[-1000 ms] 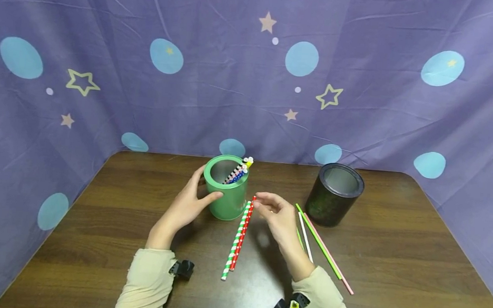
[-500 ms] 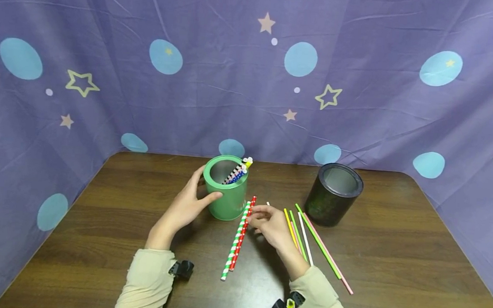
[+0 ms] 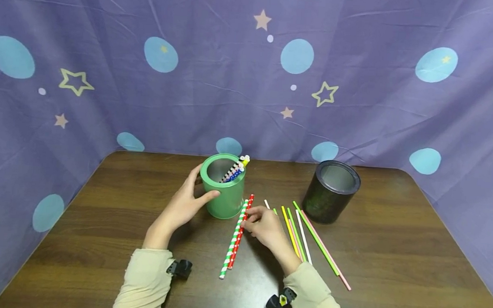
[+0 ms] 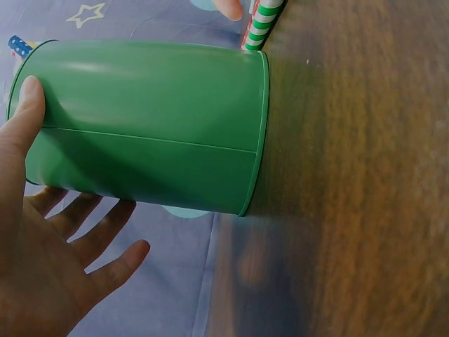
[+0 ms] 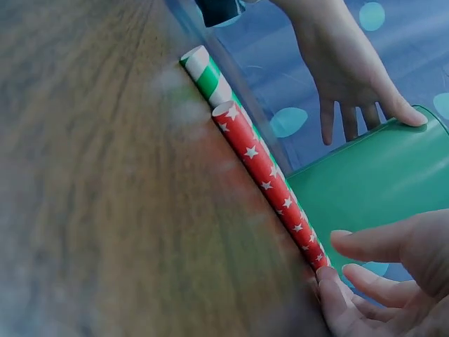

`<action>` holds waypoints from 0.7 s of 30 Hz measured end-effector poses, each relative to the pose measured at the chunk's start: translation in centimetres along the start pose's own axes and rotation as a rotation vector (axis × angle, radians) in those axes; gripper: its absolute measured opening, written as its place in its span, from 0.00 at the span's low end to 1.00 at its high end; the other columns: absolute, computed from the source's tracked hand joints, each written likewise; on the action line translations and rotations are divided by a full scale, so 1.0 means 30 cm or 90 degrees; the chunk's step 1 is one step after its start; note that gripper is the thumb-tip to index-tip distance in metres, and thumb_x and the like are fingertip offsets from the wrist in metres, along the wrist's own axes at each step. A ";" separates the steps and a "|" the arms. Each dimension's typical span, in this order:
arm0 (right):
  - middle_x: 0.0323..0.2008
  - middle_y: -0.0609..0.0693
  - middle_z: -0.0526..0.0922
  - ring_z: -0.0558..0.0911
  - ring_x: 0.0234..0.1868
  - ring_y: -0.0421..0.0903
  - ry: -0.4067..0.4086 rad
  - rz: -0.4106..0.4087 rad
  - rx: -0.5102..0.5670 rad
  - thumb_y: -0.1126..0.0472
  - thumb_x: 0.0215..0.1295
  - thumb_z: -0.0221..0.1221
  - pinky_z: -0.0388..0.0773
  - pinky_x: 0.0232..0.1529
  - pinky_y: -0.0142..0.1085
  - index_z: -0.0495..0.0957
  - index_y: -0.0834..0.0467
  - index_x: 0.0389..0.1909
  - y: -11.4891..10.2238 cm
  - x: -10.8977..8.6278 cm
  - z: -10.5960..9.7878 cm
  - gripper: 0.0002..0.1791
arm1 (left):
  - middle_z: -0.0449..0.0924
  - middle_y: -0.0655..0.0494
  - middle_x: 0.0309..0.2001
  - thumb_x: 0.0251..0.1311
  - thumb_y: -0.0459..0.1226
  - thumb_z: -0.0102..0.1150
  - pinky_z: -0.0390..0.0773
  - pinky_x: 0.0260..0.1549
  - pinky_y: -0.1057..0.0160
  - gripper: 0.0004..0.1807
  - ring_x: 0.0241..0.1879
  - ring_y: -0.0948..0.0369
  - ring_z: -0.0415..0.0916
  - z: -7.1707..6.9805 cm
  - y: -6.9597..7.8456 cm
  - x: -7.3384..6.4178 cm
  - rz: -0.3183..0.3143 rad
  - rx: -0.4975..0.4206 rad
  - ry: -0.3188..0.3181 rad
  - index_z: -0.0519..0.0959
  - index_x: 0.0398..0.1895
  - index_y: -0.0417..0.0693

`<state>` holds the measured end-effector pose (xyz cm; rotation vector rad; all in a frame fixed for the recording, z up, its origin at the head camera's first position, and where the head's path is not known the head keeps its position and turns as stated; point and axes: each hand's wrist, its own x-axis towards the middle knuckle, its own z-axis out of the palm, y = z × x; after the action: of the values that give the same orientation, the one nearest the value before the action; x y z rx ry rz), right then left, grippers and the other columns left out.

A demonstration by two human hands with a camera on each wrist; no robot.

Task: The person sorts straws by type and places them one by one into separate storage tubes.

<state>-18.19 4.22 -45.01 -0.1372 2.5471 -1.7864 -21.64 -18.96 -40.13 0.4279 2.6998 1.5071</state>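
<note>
My left hand (image 3: 180, 206) holds a green can (image 3: 226, 200) upright on the table, thumb on its front and fingers round its far side. Several patterned straws (image 3: 234, 172) lean inside the can, tops above the rim. Just right of it, a green-and-white striped paper straw (image 3: 229, 253) and a red one with white stars (image 5: 266, 186) lie side by side on the table. My right hand (image 3: 267, 229) is at the red straw's upper part. In the right wrist view a fingertip touches the red straw, while the thumb stands apart from that finger with a gap between.
Right of my right hand lie several thin straws in yellow (image 3: 289, 228), green, pink and white (image 3: 304, 237). Behind them a black can (image 3: 330, 198) stands open-topped. A purple patterned curtain (image 3: 252, 78) hangs behind the wooden table (image 3: 404, 232).
My right hand has moved down and left along the red straw, uncovering more thin straws behind it. The left hand has stayed on the green can. The head view has shifted slightly.
</note>
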 end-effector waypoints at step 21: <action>0.22 0.46 0.75 0.71 0.22 0.40 0.016 -0.035 -0.250 0.70 0.45 0.71 0.70 0.25 0.33 0.80 0.65 0.41 -0.020 -0.016 -0.023 0.19 | 0.53 0.48 0.75 0.62 0.59 0.61 0.58 0.65 0.35 0.50 0.73 0.47 0.53 0.002 -0.002 0.000 0.014 0.010 0.005 0.43 0.80 0.60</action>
<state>-17.73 4.70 -44.22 -0.1942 2.9062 -1.2849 -21.64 -18.94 -40.20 0.4552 2.7231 1.4981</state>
